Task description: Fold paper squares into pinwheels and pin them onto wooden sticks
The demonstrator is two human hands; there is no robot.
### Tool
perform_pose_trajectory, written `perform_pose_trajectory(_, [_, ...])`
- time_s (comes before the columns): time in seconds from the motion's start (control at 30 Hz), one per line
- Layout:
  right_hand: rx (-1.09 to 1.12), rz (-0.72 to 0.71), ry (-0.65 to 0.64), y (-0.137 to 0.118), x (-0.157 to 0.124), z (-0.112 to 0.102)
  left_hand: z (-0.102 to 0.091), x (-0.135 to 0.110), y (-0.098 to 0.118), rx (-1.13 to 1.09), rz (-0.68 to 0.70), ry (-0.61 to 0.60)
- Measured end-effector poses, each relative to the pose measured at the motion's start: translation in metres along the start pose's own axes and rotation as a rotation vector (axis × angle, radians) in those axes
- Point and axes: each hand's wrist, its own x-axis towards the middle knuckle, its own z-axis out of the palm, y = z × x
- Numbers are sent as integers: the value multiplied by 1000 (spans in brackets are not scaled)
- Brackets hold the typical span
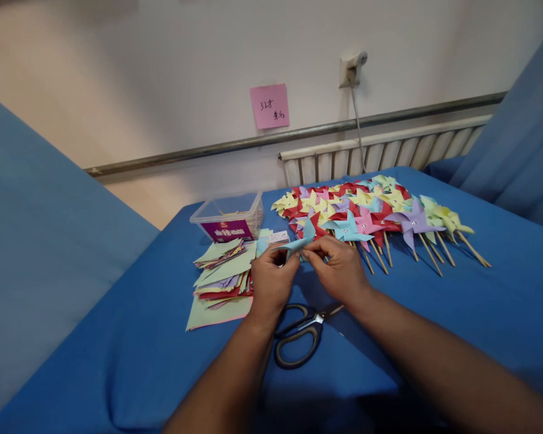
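Note:
Both my hands meet over the blue cloth, pinching a light blue piece of paper (298, 243) that is partly folded into pinwheel blades. My left hand (271, 280) grips its left side with closed fingers. My right hand (339, 268) pinches its right side. Black-handled scissors (301, 334) lie on the cloth just under my wrists. A heap of finished paper pinwheels on wooden sticks (371, 214) lies behind my right hand. A stack of coloured paper squares (224, 274) sits to the left of my left hand.
A clear plastic box (230, 216) with a purple label stands behind the paper stack. The blue-covered table (479, 313) reaches the wall, where a radiator (389, 154), a socket with a cable (352, 66) and a pink note (269, 106) are. Blue cloth panels rise on both sides.

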Motion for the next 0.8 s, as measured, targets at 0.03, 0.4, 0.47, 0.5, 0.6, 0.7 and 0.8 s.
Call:
perform_pose_trajectory(0.03, [21,13,1,0,0,0,0,0,0,3,9,8])
perform_pose_trajectory(0.4, [394,208,40,1,4,8,0,-2,4,-31,14,3])
perform_pose_trajectory(0.47, [462,239,38,2,4,10,0,-2,4,-44,0,1])
perform_pose_trajectory(0.5, [492,252,33,3,5,11,0,-2,3,-53,-10,-2])
perform_pose_trajectory(0.6, [589,265,-23,5,7,11,0,-2,3,-70,-39,-3])
perform_pose_trajectory(0.7, [631,279,-113,7,10,8,-1,-2,4,-85,-47,-1])
perform_pose_trajectory(0.8, [619,299,-151,6,11,5,-1,-3,6,-103,-44,-1])
